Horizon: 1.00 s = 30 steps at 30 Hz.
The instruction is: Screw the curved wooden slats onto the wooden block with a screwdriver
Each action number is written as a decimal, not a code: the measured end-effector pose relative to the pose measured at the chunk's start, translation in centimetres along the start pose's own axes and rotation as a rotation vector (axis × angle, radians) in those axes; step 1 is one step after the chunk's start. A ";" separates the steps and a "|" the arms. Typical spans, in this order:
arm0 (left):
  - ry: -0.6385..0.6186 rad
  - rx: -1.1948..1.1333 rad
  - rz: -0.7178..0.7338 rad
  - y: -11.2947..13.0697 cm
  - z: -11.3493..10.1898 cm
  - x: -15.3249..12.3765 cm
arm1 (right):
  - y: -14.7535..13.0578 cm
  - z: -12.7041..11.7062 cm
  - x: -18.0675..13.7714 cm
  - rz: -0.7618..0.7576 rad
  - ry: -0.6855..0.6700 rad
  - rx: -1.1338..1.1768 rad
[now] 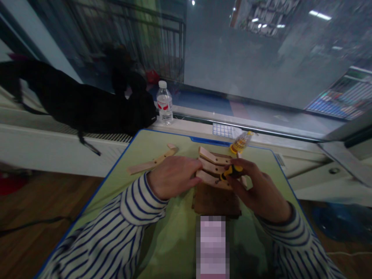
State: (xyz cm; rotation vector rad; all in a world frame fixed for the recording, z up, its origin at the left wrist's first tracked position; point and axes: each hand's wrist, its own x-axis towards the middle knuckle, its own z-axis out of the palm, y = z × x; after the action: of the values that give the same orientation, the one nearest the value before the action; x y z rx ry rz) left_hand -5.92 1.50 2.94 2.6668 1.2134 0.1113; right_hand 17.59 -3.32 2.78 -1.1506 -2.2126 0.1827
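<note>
Several pale wooden slats (210,164) fan out in a stack above a dark brown wooden board (216,202), and they look joined at one end. My left hand (173,177) rests on their left ends with the fingers pressed against them. My right hand (255,190) is shut around a yellow-and-black screwdriver (231,171), whose tip is hidden among the fingers and slats. A separate pale wooden strip (152,162) lies on the green mat (174,149) just beyond my left hand.
A small yellow-capped glue bottle (240,142) lies at the mat's far edge. A water bottle (164,104) and a black bag (87,104) sit on the white ledge under a large window (255,66). A blurred patch (212,248) covers the near mat.
</note>
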 end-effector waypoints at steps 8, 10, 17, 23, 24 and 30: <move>-0.001 0.026 0.002 0.1 -0.1 0.1 | 0.0 0.0 -0.1 0.023 0.002 -0.011; -0.001 0.026 0.003 0.1 -0.2 0.1 | 0.0 0.1 -0.1 0.031 -0.003 -0.009; 0.012 0.026 0.008 0.0 -0.2 0.1 | 0.3 0.3 0.0 0.037 0.023 -0.024; 0.008 0.023 0.024 0.0 -0.1 0.1 | 0.6 0.5 -0.1 0.072 0.041 0.002; 0.014 0.029 0.025 0.0 -0.1 0.1 | 0.6 0.5 -0.1 0.091 0.038 0.016; 0.011 0.039 0.014 0.1 -0.1 0.0 | 0.5 0.5 -0.1 0.144 0.039 0.078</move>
State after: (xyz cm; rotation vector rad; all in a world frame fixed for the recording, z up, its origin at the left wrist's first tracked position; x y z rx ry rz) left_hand -5.84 1.48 3.10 2.7113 1.2132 0.1060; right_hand 17.65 -3.00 2.12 -1.2604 -2.0707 0.3018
